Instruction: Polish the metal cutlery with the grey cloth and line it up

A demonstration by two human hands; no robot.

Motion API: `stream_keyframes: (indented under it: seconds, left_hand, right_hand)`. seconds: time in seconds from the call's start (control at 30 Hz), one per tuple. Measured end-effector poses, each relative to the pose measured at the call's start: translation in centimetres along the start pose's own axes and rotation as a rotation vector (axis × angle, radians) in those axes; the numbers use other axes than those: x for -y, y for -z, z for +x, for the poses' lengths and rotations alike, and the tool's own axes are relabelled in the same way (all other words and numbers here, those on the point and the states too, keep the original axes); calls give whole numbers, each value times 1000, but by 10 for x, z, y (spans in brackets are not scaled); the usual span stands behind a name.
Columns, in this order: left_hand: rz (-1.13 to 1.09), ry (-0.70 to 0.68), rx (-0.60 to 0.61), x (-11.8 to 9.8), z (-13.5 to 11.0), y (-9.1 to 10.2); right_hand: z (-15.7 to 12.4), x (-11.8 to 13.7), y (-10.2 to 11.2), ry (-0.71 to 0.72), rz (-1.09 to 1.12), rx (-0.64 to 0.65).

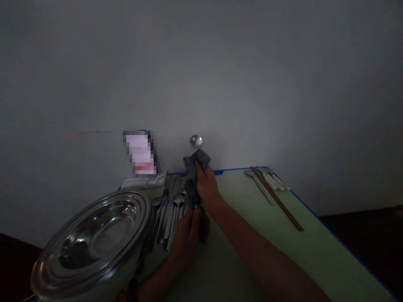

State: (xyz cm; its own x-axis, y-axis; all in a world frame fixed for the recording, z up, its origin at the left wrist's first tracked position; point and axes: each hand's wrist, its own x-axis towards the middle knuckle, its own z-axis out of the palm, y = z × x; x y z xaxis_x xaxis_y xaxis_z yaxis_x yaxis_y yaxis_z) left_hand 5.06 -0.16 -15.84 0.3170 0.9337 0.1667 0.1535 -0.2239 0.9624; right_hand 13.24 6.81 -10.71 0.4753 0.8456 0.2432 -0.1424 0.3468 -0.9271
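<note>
A shiny metal spoon (pixel 195 141) is held upright above the table, its round bowl at the top. Wrapped about its handle is a grey checked cloth (pixel 189 180). My right hand (pixel 208 187) is closed around the cloth and the handle inside it. Below, my left hand (pixel 189 230) grips the lower end of the handle, which mostly hides behind fingers and cloth. Just left of my hands lie several metal spoons and other cutlery (pixel 170 212) in a row.
A large steel basin (pixel 143 209) stands at the left. Behind it a phone (pixel 140 153) leans on the wall above a white packet (pixel 145 181). To the right, on the green table (pixel 252 235), lie brown chopsticks (pixel 280 201), a metal spoon (pixel 260 184) and several white-handled utensils (pixel 273 180).
</note>
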Motion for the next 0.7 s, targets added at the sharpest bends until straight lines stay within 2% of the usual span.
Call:
stream_keyframes:
  seconds: [0.2, 0.33, 0.47, 0.7]
  left_hand:
    - [28, -9, -72, -3, 0, 0]
    - [10, 23, -65, -5, 0, -1]
    - [56, 38, -150, -2, 0, -1]
    - [62, 60, -176, -9, 1, 4]
  right_hand:
    - [-4, 11, 0, -56, -38, -18]
    - [-5, 14, 0, -83, 15, -19]
    - [-8, 13, -3, -120, 33, -64]
    - [-16, 9, -9, -156, 58, -57]
